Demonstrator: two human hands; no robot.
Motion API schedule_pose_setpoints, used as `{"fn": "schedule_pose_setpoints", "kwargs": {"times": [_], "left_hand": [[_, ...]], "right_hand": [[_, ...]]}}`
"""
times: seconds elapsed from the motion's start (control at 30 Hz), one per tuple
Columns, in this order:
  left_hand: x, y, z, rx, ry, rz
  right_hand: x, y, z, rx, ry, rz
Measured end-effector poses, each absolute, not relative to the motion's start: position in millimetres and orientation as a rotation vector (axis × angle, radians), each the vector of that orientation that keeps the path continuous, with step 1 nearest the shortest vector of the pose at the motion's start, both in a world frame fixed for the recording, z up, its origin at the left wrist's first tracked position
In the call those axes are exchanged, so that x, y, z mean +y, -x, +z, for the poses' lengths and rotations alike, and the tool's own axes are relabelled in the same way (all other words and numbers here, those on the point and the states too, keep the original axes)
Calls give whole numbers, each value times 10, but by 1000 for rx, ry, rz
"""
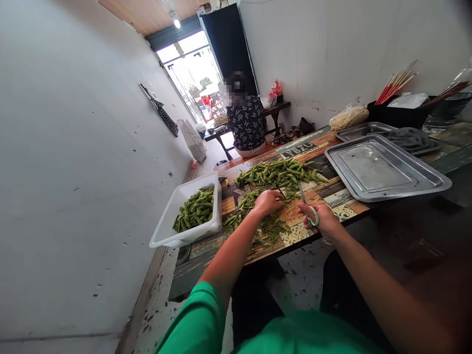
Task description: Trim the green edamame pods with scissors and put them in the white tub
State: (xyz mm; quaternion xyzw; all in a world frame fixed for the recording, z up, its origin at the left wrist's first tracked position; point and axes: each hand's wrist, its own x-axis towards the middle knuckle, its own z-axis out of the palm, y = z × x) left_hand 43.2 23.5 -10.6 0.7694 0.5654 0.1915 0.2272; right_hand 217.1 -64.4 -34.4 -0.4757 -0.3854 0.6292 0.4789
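Observation:
My right hand (321,221) is closed around the pale green handles of a pair of scissors (303,194), whose blades point up and away over the table's front edge. To its left, my left hand (271,202) reaches over the green pods with its fingers bent and drawn together. What lies between those fingertips is too small to make out. Just beyond it is a heap of edamame pods (278,172). Loose trimmings and bits of pod (273,230) are scattered under and in front of my left hand. On the left stands a white plastic tub (162,237) with many pods inside.
The patchwork-patterned table (295,236) holds a metal tray (383,172) on the right. Behind it are a dark cloth (411,140), a bag of pale sticks (348,118) and a black box (401,115) with skewers. A person (246,123) sits farther back near the doorway.

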Motion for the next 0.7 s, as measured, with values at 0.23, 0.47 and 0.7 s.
{"fn": "schedule_pose_setpoints", "kwargs": {"times": [0.23,0.47,0.7], "left_hand": [[220,-352,20,1756,-2108,737],[119,-326,-14,1594,-2137,526],[107,-170,-28,1282,-1825,641]], "right_hand": [[-656,-2177,-313,-972,1177,1539],[-691,-2156,-273,-1135,1247,1517],[-670,-2127,-253,-1359,1340,1538]]}}
